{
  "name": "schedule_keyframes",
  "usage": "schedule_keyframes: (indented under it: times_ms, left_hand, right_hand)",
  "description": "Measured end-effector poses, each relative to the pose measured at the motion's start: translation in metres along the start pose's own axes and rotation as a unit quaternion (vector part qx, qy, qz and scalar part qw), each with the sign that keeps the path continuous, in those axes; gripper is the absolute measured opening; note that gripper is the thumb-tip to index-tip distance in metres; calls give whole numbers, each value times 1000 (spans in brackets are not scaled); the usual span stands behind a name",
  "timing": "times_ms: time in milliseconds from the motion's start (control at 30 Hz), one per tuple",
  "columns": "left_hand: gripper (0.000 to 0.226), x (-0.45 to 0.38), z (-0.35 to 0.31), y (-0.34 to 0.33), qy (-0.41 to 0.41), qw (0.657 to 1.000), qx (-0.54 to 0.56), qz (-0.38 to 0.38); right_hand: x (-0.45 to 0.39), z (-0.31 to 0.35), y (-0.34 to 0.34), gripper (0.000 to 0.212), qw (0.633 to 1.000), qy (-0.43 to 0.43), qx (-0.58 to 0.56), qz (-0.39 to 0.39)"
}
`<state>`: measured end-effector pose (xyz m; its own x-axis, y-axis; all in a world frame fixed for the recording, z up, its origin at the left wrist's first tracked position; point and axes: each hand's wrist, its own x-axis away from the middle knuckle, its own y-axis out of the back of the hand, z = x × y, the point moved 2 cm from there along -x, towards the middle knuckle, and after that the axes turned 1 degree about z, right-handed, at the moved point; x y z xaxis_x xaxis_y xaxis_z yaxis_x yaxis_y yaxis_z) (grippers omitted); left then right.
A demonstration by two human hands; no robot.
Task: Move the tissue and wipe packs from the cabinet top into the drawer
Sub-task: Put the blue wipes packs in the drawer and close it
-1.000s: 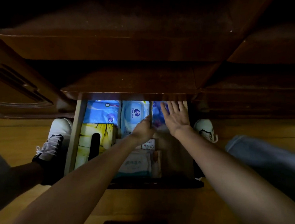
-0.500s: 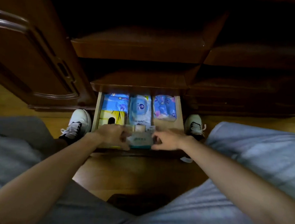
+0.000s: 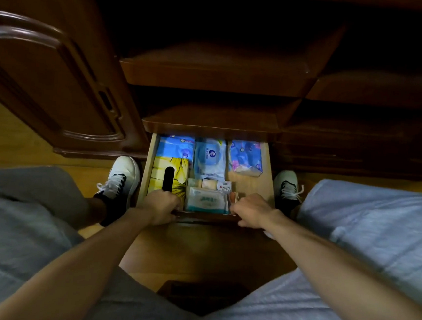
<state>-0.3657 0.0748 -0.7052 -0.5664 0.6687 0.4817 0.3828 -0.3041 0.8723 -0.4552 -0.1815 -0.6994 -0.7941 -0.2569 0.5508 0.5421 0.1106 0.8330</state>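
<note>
Two hands: I see my left hand [image 3: 159,207] and right hand [image 3: 252,211] curled over the pale wooden drawer [image 3: 267,174] front edge, fingertips hidden.
Packs: blue tissue pack [image 3: 175,147], yellow tissue box [image 3: 169,175], white wipe pack [image 3: 206,201] inside drawer.
Dim: labels unreadable.

Drawer [image 3: 269,174] rear under cabinet; pack [image 3: 205,201] print too blurry.

Both your bare forearms reach forward and down, converging toward the middle of the scene. Your left hand [image 3: 159,207] is curled, knuckles up, fingers hooked over the near edge of the drawer front [image 3: 200,216]. Your right hand [image 3: 251,209] is likewise curled on that edge, farther right.
</note>
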Motion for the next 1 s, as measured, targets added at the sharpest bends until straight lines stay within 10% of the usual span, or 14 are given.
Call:
schedule_keyframes:
  times_ms: [467, 833, 1000]
  left_hand:
    - [22, -36, 12, 20, 57, 989, 18, -138]
    - [39, -67, 38, 19, 226, 919, 171, -274]
    - [53, -70, 42, 12, 219, 932, 139, -254]
  right_hand:
    - [-28, -40, 32, 32, 993, -103, 44, -46]
    - [-66, -64, 16, 25, 877, -289, -162, -349]
    - [-121, -63, 57, 45, 933, -204, -209, -212]
